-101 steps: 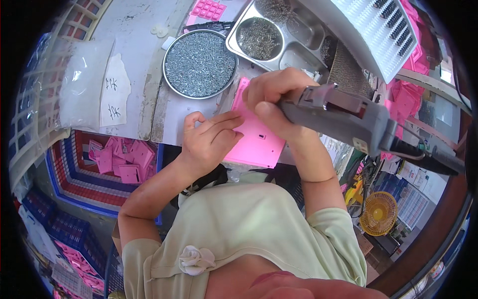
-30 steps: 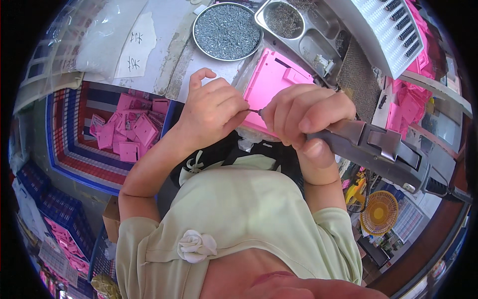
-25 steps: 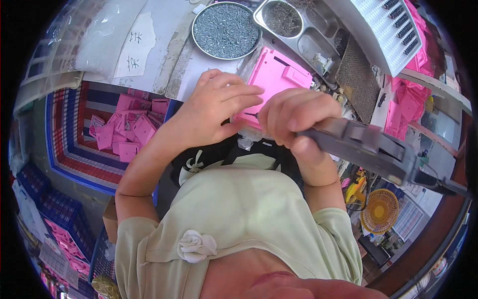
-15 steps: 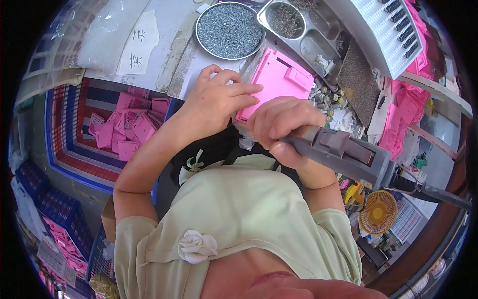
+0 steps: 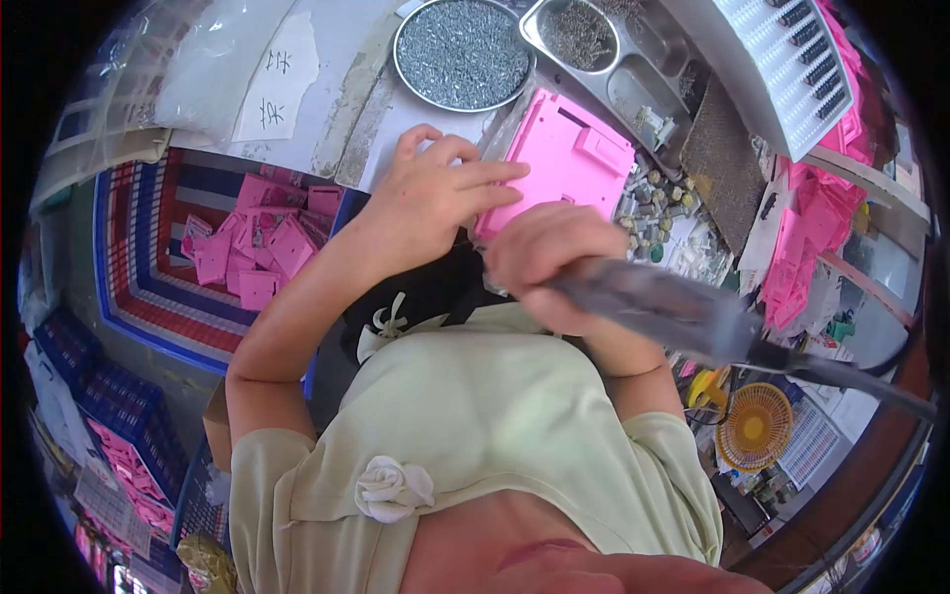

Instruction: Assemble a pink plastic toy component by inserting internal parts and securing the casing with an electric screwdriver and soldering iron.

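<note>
Right hand (image 5: 556, 259) and driver (image 5: 663, 307) have shifted left; round dish (image 5: 461, 107) holds metal pieces (image 5: 462, 51).

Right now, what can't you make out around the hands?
Head view: the tip of the grey tool, hidden by the right hand; its body is blurred.
Head view: the near right corner of the pink panel, covered by the right hand.
Head view: the far end of the steel tray, cut off by the top edge.

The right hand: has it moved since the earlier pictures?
Yes: judged against the round metal dish, the right hand has shifted left and lower in the picture.
</note>
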Tool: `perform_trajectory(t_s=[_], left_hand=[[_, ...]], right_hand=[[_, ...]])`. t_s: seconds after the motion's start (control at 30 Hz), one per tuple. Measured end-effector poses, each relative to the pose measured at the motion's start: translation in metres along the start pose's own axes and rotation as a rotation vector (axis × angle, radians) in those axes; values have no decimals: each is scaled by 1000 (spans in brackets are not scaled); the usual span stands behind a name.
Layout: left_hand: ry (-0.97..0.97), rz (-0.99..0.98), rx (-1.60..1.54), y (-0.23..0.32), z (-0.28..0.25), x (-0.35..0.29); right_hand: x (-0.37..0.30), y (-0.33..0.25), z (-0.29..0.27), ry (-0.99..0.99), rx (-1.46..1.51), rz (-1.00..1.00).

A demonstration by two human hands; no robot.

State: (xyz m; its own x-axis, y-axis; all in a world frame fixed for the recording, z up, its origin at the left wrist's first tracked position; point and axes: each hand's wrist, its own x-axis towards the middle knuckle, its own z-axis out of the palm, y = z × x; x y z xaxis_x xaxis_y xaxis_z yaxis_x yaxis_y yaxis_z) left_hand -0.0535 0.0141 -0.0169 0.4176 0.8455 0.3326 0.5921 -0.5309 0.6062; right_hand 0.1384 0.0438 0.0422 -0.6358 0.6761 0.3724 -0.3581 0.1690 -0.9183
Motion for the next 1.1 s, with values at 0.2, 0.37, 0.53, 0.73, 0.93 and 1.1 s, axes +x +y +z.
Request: perform_trajectory(t_s=[0.2,0.37,0.53,0.73,0.93,1.1], left_hand=[[72,-33,-272,14,-6,0],[62,-30,-279,29,-14,-3],[150,-13,-201,35,-2,-4],[204,38,-240,34,3,-9],[256,90,-211,31,2,-14],[237,77,-111,27,-6,-9]], right_hand=[[4,-37,-18,57,241,40],[7,-38,-19,59,390,-4],[9,-43,-18,51,385,1],[13,-52,-14,58,330,-12],[15,-49,-8,10,286,30],[16,-43,-3,29,244,36]])
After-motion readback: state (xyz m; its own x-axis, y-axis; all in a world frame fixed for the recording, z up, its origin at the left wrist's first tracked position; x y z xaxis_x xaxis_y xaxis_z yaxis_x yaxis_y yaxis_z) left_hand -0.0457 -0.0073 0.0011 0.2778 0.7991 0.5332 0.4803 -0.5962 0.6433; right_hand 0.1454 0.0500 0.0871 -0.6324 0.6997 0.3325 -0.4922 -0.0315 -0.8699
